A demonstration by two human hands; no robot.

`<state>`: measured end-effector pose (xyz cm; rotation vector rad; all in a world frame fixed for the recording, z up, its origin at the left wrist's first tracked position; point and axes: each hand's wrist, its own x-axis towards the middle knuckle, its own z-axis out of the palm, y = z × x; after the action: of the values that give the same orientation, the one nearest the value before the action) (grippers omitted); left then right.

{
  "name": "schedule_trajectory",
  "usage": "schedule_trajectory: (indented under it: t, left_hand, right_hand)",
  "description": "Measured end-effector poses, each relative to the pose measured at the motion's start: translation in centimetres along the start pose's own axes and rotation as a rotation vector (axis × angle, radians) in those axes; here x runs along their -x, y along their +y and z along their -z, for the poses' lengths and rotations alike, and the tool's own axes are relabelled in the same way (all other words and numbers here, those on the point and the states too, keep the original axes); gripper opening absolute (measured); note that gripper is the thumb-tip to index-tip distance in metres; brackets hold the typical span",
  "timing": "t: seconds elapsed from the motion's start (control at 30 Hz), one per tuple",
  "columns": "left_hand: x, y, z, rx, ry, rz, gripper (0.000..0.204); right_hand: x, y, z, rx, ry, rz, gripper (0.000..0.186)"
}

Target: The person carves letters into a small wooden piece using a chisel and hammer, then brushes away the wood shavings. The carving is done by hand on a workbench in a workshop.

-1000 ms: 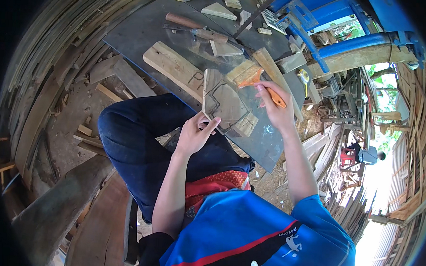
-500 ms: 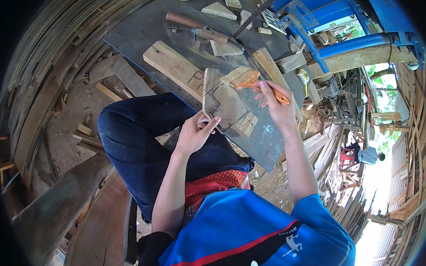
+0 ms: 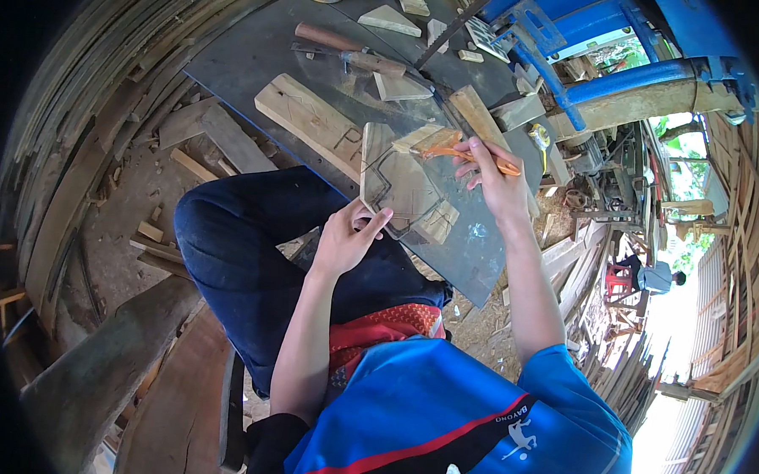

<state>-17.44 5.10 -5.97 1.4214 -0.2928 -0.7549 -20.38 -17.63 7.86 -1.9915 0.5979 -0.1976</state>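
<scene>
My left hand (image 3: 348,237) grips the near edge of a pale wooden piece (image 3: 395,189), thumb on top and fingers beneath. Dark pencil-like lines and angled shapes mark that piece, and a lighter wooden block (image 3: 439,220) shows at its right corner. In my right hand (image 3: 494,181) is a paintbrush (image 3: 445,147) with an orange handle, pinched between thumb and fingers. Its wide pale bristles lie over the far edge of the marked piece; whether they touch it I cannot tell. Beyond my left hand, a longer marked board (image 3: 304,119) lies on the dark table (image 3: 470,262).
Wooden-handled tools (image 3: 366,58) and several wood offcuts (image 3: 391,19) lie farther back on the table. A yellow tape measure (image 3: 540,137) sits at right, beneath a blue metal frame (image 3: 631,89). Stacked planks (image 3: 90,80) line the left. Another person (image 3: 654,277) sits far right.
My right hand and the paintbrush have shifted slightly, the handle's end tipping a little farther away from me. My left hand and the marked wooden piece stay in place.
</scene>
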Motion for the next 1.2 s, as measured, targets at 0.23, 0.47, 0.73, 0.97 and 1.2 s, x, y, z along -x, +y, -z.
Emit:
schedule_trajectory:
  t: [0.23, 0.47, 0.73, 0.97, 1.2]
  left_hand:
    - [-0.1, -0.3, 0.0, 0.016, 0.004, 0.0, 0.048]
    - [-0.1, -0.5, 0.0, 0.013, 0.001, 0.003, 0.047]
    - [-0.2, -0.6, 0.2, -0.02, -0.065, 0.033, 0.051]
    - [-0.2, -0.4, 0.2, -0.005, -0.065, 0.026, 0.05]
    - [-0.2, -0.7, 0.2, -0.002, -0.064, 0.024, 0.05]
  right_hand:
    - [-0.1, 0.0, -0.1, 0.051, 0.038, 0.036, 0.035]
    - [0.1, 0.2, 0.0, 0.002, 0.018, 0.036, 0.034]
    - [0.0, -0.1, -0.4, 0.034, 0.041, 0.022, 0.034]
    - [0.0, 0.1, -0.2, -0.001, 0.037, 0.038, 0.034]
    - [-0.6, 1.1, -0.5, 0.102, 0.093, 0.043, 0.033]
